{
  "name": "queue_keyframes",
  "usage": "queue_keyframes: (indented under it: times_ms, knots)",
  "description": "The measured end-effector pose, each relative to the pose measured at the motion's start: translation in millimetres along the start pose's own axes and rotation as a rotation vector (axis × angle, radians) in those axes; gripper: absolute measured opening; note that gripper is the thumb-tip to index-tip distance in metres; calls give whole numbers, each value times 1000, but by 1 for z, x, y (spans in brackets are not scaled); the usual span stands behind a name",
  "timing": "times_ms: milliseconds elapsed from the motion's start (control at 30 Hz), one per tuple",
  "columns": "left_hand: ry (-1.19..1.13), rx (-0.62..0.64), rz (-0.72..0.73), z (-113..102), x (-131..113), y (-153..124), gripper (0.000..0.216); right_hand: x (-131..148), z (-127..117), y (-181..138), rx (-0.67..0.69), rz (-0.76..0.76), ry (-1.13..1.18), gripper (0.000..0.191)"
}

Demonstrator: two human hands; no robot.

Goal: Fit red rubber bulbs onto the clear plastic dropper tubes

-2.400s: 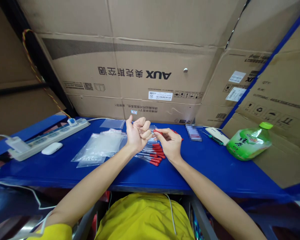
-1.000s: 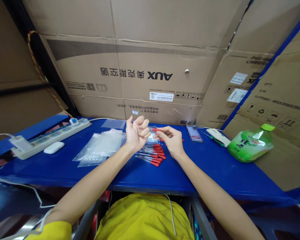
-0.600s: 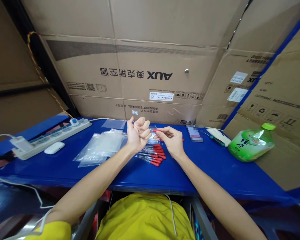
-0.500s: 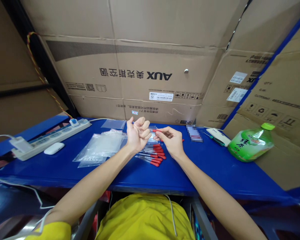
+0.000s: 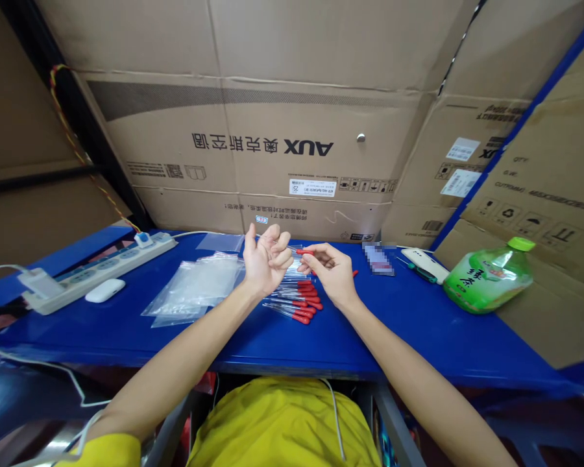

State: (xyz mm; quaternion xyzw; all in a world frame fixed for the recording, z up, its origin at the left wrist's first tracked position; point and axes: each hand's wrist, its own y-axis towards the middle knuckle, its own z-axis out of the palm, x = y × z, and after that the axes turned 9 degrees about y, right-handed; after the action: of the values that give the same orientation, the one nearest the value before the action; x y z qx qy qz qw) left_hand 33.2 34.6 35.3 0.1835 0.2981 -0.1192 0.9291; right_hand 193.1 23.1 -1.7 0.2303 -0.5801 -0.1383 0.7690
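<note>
Against the frames just before, we note that the left hand has loosened: its thumb stands farther off from the curled fingers, and the near-fist has eased. The right hand stays much where it was, thumb and fingertips pinched on a slender clear tube with a red bulb end; slightly more red seems to show past the fingertips. We read this as a shift of hold partway through handling one piece, not a release. The left hand is half curled, palm side toward us; we cannot tell whether it has hold of the tube's clear part, since the fingers hide that end. The piece sits between the two hands, above the tabletop, roughly level in our view: bright red at the right, thin and transparent at the left. Nearer us, a pile of matching clear tubes with red bulb ends lies on the smooth blue tabletop, shafts roughly side by side, bulbs toward the right. Left of the pile we record overlapping flat clear plastic bags, glass or plastic for the tubes undetermined.
</note>
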Motion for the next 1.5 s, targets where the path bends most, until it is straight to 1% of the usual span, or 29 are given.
queue_keyframes:
  times_ms: [100, 200, 367, 600, 900, 1133, 1267, 1400, 1500]
  knots:
    - [1, 7, 12, 0, 0, 1, 57, -1, -2, 0, -5, -21, -4, 22]
    - [-32, -22, 4, -1, 1, 2, 55, -3, -4, 1, -10, -25, -22, 24]
    - [-26, -23, 1, -4, 2, 3, 50, -3, -4, 3, -24, 33, -5, 33]
    - [-22, -86, -45, -3, 1, 2, 45, -3, 0, 3, -39, 73, 63, 33]
    - [-34, -61, -44, -6, 3, 2, 39, -4, 1, 0, -31, 74, 99, 32]
    - [-76, -137, -89, -4, 3, 1, 41, -3, 2, -1, -34, 79, 100, 32]
    - [-71, -122, -83, -5, 3, 2, 41, -3, 3, -2, -34, 83, 95, 32]
    - [-67, -138, -85, -5, 0, 1, 43, -2, 4, -2, -27, 100, 76, 35]
    - [-47, -110, -68, -1, 0, 0, 43, -1, 3, 0, -47, 71, 44, 35]
